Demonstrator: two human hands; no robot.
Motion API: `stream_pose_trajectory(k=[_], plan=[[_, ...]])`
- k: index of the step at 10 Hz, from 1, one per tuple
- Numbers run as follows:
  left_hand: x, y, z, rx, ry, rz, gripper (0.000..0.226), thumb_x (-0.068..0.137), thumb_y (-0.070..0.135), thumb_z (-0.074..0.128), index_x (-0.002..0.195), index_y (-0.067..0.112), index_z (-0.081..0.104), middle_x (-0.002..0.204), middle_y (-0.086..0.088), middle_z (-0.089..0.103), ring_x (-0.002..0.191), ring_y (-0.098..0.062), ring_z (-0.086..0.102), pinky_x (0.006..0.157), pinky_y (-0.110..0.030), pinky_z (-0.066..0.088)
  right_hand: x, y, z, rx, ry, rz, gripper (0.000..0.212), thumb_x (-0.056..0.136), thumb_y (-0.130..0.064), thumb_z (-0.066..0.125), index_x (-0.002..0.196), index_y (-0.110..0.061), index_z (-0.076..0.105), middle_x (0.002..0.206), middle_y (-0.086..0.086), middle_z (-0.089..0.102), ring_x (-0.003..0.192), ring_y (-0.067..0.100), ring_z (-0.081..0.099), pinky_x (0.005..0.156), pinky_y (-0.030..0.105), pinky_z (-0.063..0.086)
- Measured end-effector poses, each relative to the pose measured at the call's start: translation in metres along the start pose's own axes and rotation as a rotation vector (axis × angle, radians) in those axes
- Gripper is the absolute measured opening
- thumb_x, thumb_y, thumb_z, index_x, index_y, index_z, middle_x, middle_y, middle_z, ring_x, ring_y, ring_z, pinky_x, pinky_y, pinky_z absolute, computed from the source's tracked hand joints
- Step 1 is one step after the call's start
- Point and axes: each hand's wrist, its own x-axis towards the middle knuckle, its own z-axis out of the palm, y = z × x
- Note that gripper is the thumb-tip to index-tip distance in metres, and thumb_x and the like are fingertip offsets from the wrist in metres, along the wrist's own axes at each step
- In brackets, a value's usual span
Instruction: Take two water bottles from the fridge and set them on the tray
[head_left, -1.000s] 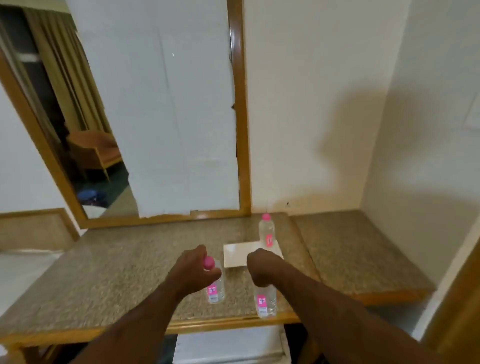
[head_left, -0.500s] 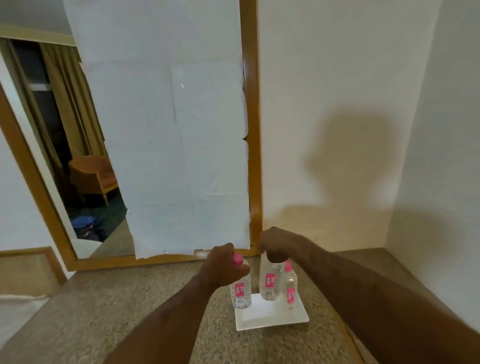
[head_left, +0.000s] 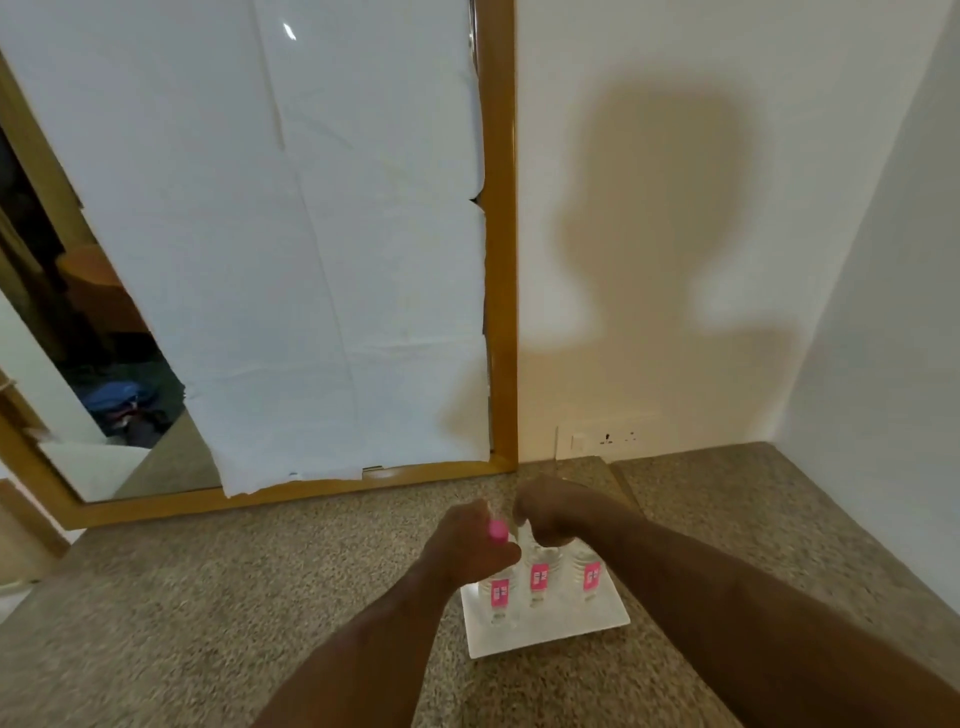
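A white square tray (head_left: 571, 631) lies on the speckled stone counter (head_left: 208, 597). Three clear water bottles with pink labels stand upright in a row on it. My left hand (head_left: 467, 545) grips the top of the left bottle (head_left: 500, 597), whose pink cap shows between my fingers. My right hand (head_left: 553, 514) is closed over the top of the middle bottle (head_left: 539, 582), hiding its cap. The right bottle (head_left: 589, 577) stands beside them, partly behind my right forearm. No fridge is in view.
A wood-framed mirror (head_left: 501, 260), mostly covered with white paper, leans on the wall behind the counter. A cream wall with my shadow rises at the back, and a white side wall (head_left: 883, 312) closes the right. A wall socket (head_left: 605, 440) sits just above the counter.
Both hands carried their bottles forward from the counter's front edge onto the tray, beside the bottle that stood there. The view moved closer to the wall and mirror.
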Motion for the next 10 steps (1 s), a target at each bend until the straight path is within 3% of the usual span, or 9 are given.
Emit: stream_pose_trajectory(k=[3, 4, 6, 8, 9, 10], plan=[[0.015, -0.009, 0.008, -0.002, 0.012, -0.042, 0.031, 0.061, 0.032, 0.079, 0.074, 0.025, 0.051, 0.071, 0.006, 0.059, 0.061, -0.009, 0.054, 0.051, -0.023, 0.045, 0.016, 0.006, 0.012, -0.011, -0.052, -0.032, 0.036, 0.079, 0.001, 0.060, 0.114, -0.006, 0.062, 0.111, 0.012, 0.066, 0.098, 0.026, 0.062, 0.087, 0.037, 0.053], [0.016, -0.014, 0.006, -0.012, -0.028, -0.054, 0.035, 0.060, 0.034, 0.079, 0.073, 0.031, 0.047, 0.073, 0.007, 0.059, 0.063, -0.009, 0.056, 0.052, -0.024, 0.046, 0.019, 0.005, 0.012, -0.013, -0.057, -0.035, 0.032, 0.078, 0.001, 0.063, 0.110, -0.005, 0.063, 0.101, 0.010, 0.067, 0.088, 0.023, 0.062, 0.078, 0.033, 0.054], [0.018, -0.011, -0.002, -0.022, -0.128, -0.064, 0.043, 0.064, 0.036, 0.076, 0.099, 0.031, 0.052, 0.088, 0.008, 0.065, 0.077, -0.009, 0.064, 0.057, -0.022, 0.051, 0.019, 0.005, 0.012, 0.010, -0.055, -0.046, 0.029, 0.079, -0.002, 0.064, 0.108, -0.006, 0.063, 0.087, 0.009, 0.062, 0.078, 0.022, 0.058, 0.068, 0.030, 0.049], [0.018, -0.009, -0.001, 0.117, -0.154, -0.021, 0.030, 0.072, 0.030, 0.076, 0.099, 0.025, 0.063, 0.099, 0.001, 0.069, 0.086, -0.016, 0.063, 0.079, -0.040, 0.058, 0.018, 0.009, 0.015, 0.040, -0.053, -0.030, 0.034, 0.079, -0.003, 0.066, 0.112, -0.006, 0.061, 0.095, 0.010, 0.063, 0.085, 0.023, 0.060, 0.074, 0.032, 0.050], [0.019, 0.000, -0.010, 0.158, -0.200, -0.013, 0.033, 0.072, 0.035, 0.075, 0.100, 0.025, 0.061, 0.101, 0.001, 0.068, 0.088, -0.016, 0.062, 0.080, -0.040, 0.058, 0.017, 0.012, 0.010, 0.044, -0.072, -0.018, 0.041, 0.077, -0.007, 0.070, 0.116, -0.007, 0.059, 0.105, 0.012, 0.064, 0.094, 0.026, 0.061, 0.079, 0.034, 0.051], [0.027, 0.010, -0.039, 0.219, -0.161, -0.010, 0.058, 0.073, 0.053, 0.070, 0.119, 0.022, 0.055, 0.121, -0.006, 0.063, 0.104, -0.022, 0.060, 0.087, -0.037, 0.054, 0.012, 0.027, -0.010, 0.109, -0.107, -0.029, 0.046, 0.076, -0.021, 0.073, 0.118, -0.010, 0.058, 0.111, 0.011, 0.062, 0.104, 0.028, 0.060, 0.084, 0.036, 0.049]])
